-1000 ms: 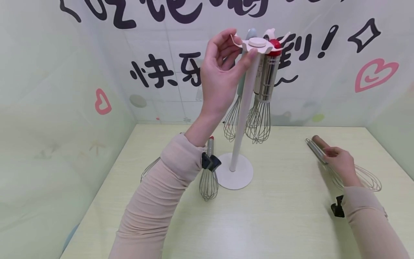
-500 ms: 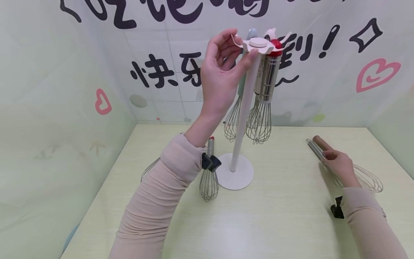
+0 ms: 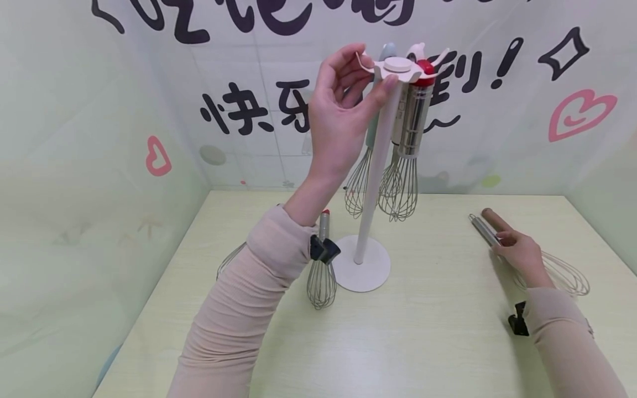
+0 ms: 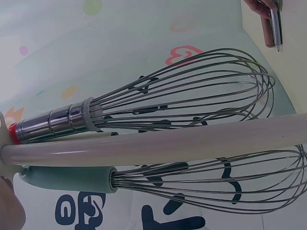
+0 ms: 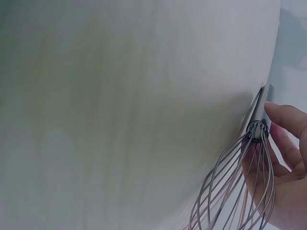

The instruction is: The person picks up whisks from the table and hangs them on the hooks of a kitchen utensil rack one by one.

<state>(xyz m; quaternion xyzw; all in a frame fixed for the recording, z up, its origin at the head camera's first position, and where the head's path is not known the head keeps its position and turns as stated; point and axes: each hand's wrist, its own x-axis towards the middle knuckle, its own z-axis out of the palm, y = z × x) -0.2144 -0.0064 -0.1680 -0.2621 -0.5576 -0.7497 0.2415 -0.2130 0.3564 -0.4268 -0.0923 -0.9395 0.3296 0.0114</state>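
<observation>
My left hand (image 3: 340, 110) pinches the scalloped top of a white stand (image 3: 370, 193), thumb in front and fingers by one upturned hook. From the stand's other hooks hang several whisks, among them a steel-handled whisk with a red end (image 3: 415, 119) and a green-handled whisk (image 4: 72, 178). Over at the right of the table, my right hand (image 3: 522, 254) grips a metal-handled whisk (image 3: 483, 228) by its handle. Its wire loops (image 5: 240, 177) show in the right wrist view. Right beside it lies a brown-handled whisk (image 3: 495, 219), partly behind my hand.
A small whisk with a red tip (image 3: 322, 282) lies left of the stand's round base (image 3: 368, 276). Another whisk's wires (image 3: 230, 260) show beside my left sleeve, the rest hidden. A printed cloth (image 3: 249, 166) closes off the back and sides of the table (image 3: 423, 331).
My right hand has shifted slightly left along the metal-handled whisk, whose handle has moved a little away from the brown one. My left hand stays on the stand.
</observation>
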